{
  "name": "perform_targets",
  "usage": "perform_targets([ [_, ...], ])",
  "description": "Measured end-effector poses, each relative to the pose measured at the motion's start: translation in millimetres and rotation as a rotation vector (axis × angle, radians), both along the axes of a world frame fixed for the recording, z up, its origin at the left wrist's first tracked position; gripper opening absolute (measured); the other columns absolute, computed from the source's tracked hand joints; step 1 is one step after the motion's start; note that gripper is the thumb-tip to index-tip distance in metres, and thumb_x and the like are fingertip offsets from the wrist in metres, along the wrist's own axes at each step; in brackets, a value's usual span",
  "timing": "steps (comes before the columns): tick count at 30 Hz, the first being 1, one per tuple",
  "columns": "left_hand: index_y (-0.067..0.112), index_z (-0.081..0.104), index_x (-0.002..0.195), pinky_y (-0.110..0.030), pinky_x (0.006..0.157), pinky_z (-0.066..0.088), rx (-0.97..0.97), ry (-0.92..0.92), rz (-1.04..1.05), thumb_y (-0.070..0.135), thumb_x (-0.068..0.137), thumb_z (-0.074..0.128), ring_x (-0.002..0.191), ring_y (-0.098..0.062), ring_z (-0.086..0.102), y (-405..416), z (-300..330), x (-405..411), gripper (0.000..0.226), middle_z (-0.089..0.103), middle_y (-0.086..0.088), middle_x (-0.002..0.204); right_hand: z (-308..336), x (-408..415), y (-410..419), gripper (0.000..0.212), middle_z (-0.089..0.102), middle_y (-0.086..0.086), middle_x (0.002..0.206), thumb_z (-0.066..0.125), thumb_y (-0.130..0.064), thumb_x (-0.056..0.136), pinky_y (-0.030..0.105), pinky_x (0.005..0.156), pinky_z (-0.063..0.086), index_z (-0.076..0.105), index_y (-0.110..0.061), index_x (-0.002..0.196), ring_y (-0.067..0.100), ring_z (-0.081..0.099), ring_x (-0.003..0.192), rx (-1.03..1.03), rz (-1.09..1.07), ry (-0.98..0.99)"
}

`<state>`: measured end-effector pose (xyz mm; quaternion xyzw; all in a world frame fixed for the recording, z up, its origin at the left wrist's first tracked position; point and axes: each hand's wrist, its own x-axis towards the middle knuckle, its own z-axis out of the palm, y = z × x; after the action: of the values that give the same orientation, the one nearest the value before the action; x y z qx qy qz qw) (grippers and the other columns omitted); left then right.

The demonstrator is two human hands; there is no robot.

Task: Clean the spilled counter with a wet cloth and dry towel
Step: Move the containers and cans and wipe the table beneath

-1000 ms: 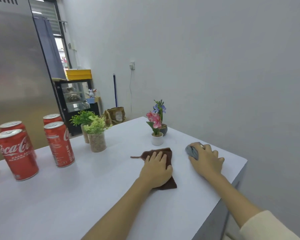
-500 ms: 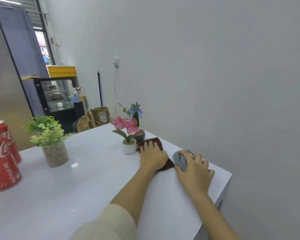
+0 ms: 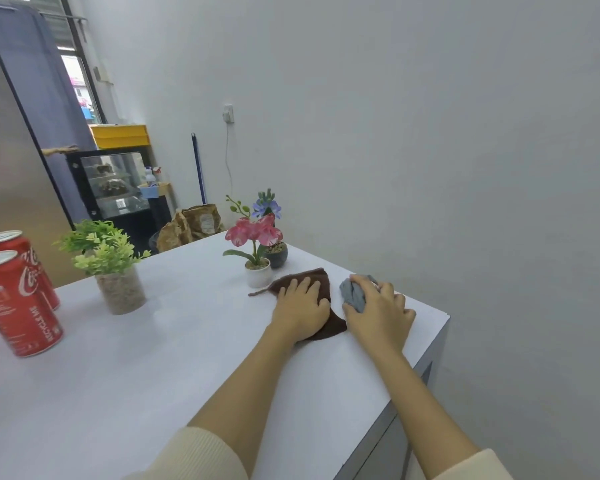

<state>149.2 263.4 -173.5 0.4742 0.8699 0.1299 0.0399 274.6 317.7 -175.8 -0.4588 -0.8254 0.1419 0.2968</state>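
Brown cloth [image 3: 321,285] under left fingers [image 3: 303,287], grey towel [image 3: 352,295] under right fingers [image 3: 383,292]

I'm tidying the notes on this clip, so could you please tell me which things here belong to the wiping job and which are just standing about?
Part of the job:
- brown cloth under the left hand
- grey cloth gripped by the right hand
- white counter

Just standing about:
- two red cans
- green plant
- pink flower pot
- blue flower pot

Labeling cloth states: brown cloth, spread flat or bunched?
Spread flat. The brown cloth lies flat on the counter under the left hand, corners sticking out.
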Motion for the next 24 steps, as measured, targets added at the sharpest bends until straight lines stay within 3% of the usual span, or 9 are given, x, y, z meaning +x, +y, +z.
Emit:
perform_targets([
  [7,0.02,0.02,0.151,-0.042,0.117,0.003,-0.019,-0.035,-0.047,0.034,0.1,0.026,0.147,-0.023,0.006,-62.3,1.4,21.8,0.053,0.01,0.0,0.159,5.0,3.9,-7.4,0.043,0.044,-0.006,0.132,0.055,-0.039,0.088,0.036,0.092,0.028,0.045,-0.047,0.129,0.023,0.041,0.118,-0.026,0.075,-0.047],
  [12,0.018,0.019,0.15,-0.043,0.117,0.007,-0.054,0.012,0.097,0.035,0.1,0.025,0.146,-0.025,0.008,-120.6,4.4,-5.7,0.053,0.011,-0.001,0.159,7.1,2.1,-27.8,0.047,0.044,-0.005,0.133,0.053,-0.036,0.087,0.037,0.091,0.029,0.042,-0.049,0.13,0.021,0.041,0.118,-0.059,0.169,-0.066],
  [16,0.017,0.021,0.15,-0.046,0.117,0.006,-0.035,-0.005,0.311,0.035,0.099,0.024,0.146,-0.027,0.008,-157.3,3.2,-28.1,0.054,0.012,-0.003,0.159,19.7,4.5,-41.8,0.065,0.038,0.002,0.141,0.061,-0.043,0.084,0.042,0.101,0.025,0.028,-0.048,0.14,0.026,0.034,0.129,-0.18,0.269,-0.072],
  [20,0.014,0.022,0.149,-0.047,0.118,0.003,-0.02,-0.025,0.391,0.034,0.098,0.024,0.146,-0.031,0.006,-166.5,3.9,-15.9,0.055,0.012,-0.006,0.159,40.1,-2.9,-60.3,0.07,0.034,0.009,0.145,0.063,-0.047,0.083,0.05,0.113,0.013,0.029,-0.036,0.143,0.025,0.024,0.138,-0.115,0.202,0.06],
  [24,0.011,0.019,0.15,-0.049,0.117,0.005,-0.044,0.004,0.376,0.034,0.097,0.024,0.145,-0.033,0.008,-176.0,4.3,5.0,0.057,0.012,-0.009,0.158,65.1,-19.3,-78.8,0.061,0.046,0.009,0.137,0.06,-0.039,0.088,0.047,0.112,0.023,0.035,-0.024,0.141,0.027,0.038,0.131,-0.084,0.274,0.094],
])
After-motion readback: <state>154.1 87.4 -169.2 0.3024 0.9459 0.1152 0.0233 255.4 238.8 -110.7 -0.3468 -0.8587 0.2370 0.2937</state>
